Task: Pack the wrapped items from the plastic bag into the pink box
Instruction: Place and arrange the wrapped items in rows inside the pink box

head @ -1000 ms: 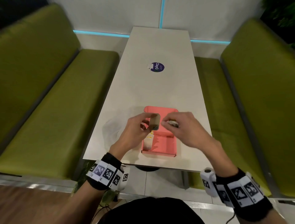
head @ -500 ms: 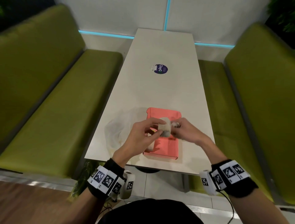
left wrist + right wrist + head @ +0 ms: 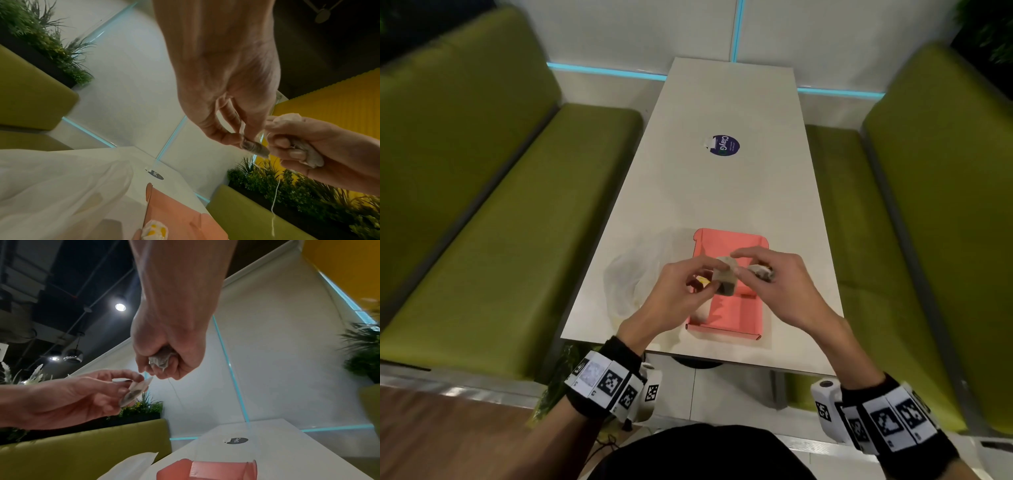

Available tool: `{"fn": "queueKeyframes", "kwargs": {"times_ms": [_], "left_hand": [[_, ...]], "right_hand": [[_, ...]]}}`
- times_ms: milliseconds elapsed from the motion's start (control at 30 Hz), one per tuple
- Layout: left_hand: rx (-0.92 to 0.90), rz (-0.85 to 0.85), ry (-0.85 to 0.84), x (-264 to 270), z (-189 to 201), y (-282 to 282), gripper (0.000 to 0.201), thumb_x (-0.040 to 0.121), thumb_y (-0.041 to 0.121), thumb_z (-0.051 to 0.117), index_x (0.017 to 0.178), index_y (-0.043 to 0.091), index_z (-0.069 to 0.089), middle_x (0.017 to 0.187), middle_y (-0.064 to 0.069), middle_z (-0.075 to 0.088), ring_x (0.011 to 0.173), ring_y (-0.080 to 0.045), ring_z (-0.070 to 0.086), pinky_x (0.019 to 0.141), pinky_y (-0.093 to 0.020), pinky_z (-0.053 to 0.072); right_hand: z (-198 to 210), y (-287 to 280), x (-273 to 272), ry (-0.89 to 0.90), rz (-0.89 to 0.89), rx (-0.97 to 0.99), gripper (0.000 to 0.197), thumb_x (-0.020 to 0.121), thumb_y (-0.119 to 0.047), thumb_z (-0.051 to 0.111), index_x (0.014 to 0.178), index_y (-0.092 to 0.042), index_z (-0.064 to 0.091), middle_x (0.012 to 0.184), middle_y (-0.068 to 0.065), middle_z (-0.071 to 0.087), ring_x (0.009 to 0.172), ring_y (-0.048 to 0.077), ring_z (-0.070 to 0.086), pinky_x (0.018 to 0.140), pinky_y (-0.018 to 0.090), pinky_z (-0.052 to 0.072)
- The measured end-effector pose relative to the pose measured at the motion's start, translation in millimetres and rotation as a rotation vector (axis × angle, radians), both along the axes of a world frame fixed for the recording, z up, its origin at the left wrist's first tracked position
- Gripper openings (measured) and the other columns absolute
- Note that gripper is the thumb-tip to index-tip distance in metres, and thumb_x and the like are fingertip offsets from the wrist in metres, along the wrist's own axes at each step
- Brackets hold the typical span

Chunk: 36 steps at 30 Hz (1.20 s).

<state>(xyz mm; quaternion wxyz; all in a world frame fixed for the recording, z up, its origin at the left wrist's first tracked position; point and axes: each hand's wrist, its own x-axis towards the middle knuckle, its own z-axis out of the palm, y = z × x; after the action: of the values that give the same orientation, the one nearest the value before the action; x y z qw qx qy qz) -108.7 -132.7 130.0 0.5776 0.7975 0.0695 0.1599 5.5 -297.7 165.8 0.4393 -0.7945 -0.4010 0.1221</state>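
Both hands held above pink box (image 3: 726, 308), lower centre of head view. Left hand (image 3: 678, 298): thumb and fingertips pinch a flat wrapped sachet (image 3: 726, 281), other fingers loosely curled. Right hand (image 3: 780, 291): fingers curled tight round a crumpled sachet (image 3: 160, 361); thin string (image 3: 274, 207) hangs from it. Box lid open, tray facing up; one wrapped item w/ yellow marks (image 3: 155, 230) lies in its left end. Plastic bag (image 3: 633, 277) lies flat on table (image 3: 722, 192), just left of box.
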Motion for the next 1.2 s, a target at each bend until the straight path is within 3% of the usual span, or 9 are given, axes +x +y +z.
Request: {"fn": "queueKeyframes", "kwargs": {"times_ms": [67,167,300,467,600,700,833,1033,1200], "left_hand": [[0.033,-0.008,0.005,-1.0,-0.5,0.8,0.028,0.089,-0.004,0.066,0.104,0.019,0.069,0.094,0.006,0.073,0.088,-0.01,0.068,0.071,-0.034,0.054],[0.062,-0.015,0.015,-3.5,-1.4,6.0,0.022,0.091,-0.003,0.064,0.104,0.014,0.068,0.091,0.004,0.075,0.088,-0.011,0.07,0.072,-0.034,0.052],[0.081,-0.051,0.042,-7.8,-4.4,10.6,0.016,0.093,-0.001,0.062,0.1,0.012,0.065,0.088,0.002,0.076,0.086,-0.011,0.072,0.073,-0.025,0.049],[0.116,-0.043,0.044,-9.7,-19.4,11.1,0.031,0.09,-0.002,0.064,0.089,0.028,0.055,0.091,0.004,0.067,0.088,-0.006,0.065,0.075,-0.021,0.048],[0.087,-0.018,0.096,-16.4,-44.3,12.1,0.032,0.089,0.004,0.067,0.092,0.034,0.054,0.099,0.01,0.067,0.098,-0.006,0.064,0.074,-0.02,0.05],[0.083,0.073,0.144,-25.2,-66.8,16.5,0.02,0.089,0.011,0.067,0.1,0.024,0.058,0.102,0.007,0.067,0.099,-0.007,0.064,0.071,-0.024,0.052],[0.162,0.109,0.187,-37.6,-88.3,18.8,0.014,0.092,0.014,0.065,0.1,0.022,0.057,0.096,0.011,0.064,0.092,-0.007,0.062,0.071,-0.018,0.048],[0.424,0.036,0.255,-40.0,-104.9,12.5,0.009,0.092,0.023,0.06,0.1,0.027,0.06,0.096,0.017,0.055,0.098,-0.012,0.054,0.075,-0.023,0.044],[0.818,-0.184,0.345,-29.3,-117.3,-0.1,0.04,0.095,0.042,0.04,0.124,0.021,0.059,0.134,0.005,0.056,0.117,-0.02,0.051,0.1,-0.037,0.043]], "right_hand": [[-4.8,4.7,1.9,-0.028,0.015,-0.098,0.028,0.095,-0.033,0.064,0.122,-0.027,0.069,0.072,-0.009,0.066,0.067,0.012,0.058,0.065,0.022,0.048],[-5.4,9.3,5.9,-0.01,0.063,-0.149,0.029,0.096,-0.034,0.063,0.123,-0.025,0.069,0.079,-0.02,0.066,0.073,0.001,0.06,0.066,0.012,0.043],[-2.9,17.1,11.4,0.018,0.134,-0.203,0.017,0.095,-0.034,0.064,0.104,-0.025,0.074,0.089,-0.008,0.073,0.079,0.01,0.064,0.07,0.025,0.048],[-6.6,22.7,12.7,-0.006,0.152,-0.247,0.011,0.092,-0.023,0.067,0.086,-0.018,0.074,0.073,-0.005,0.067,0.064,0.009,0.054,0.058,0.02,0.039],[-30.6,25.3,8.6,0.004,0.138,-0.351,0.019,0.093,-0.03,0.064,0.08,-0.018,0.069,0.07,-0.001,0.064,0.062,0.012,0.052,0.06,0.031,0.043],[-57.8,30.2,3.1,-0.012,0.142,-0.419,0.016,0.09,-0.025,0.061,0.076,-0.017,0.064,0.067,-0.002,0.06,0.061,0.017,0.052,0.061,0.042,0.046],[-84.6,38.6,-4.1,-0.024,0.177,-0.502,0.014,0.09,-0.026,0.059,0.079,-0.018,0.064,0.076,-0.004,0.063,0.072,0.017,0.057,0.066,0.043,0.05],[-106.7,51.5,-5.4,0.015,0.246,-0.52,0.014,0.087,-0.024,0.062,0.075,-0.03,0.063,0.079,-0.009,0.065,0.077,0.015,0.059,0.074,0.044,0.051],[-125.5,54.8,-5.0,0.058,0.181,-0.505,0.01,0.088,-0.029,0.061,0.085,-0.028,0.07,0.077,-0.009,0.068,0.074,0.013,0.06,0.072,0.042,0.051]]}}
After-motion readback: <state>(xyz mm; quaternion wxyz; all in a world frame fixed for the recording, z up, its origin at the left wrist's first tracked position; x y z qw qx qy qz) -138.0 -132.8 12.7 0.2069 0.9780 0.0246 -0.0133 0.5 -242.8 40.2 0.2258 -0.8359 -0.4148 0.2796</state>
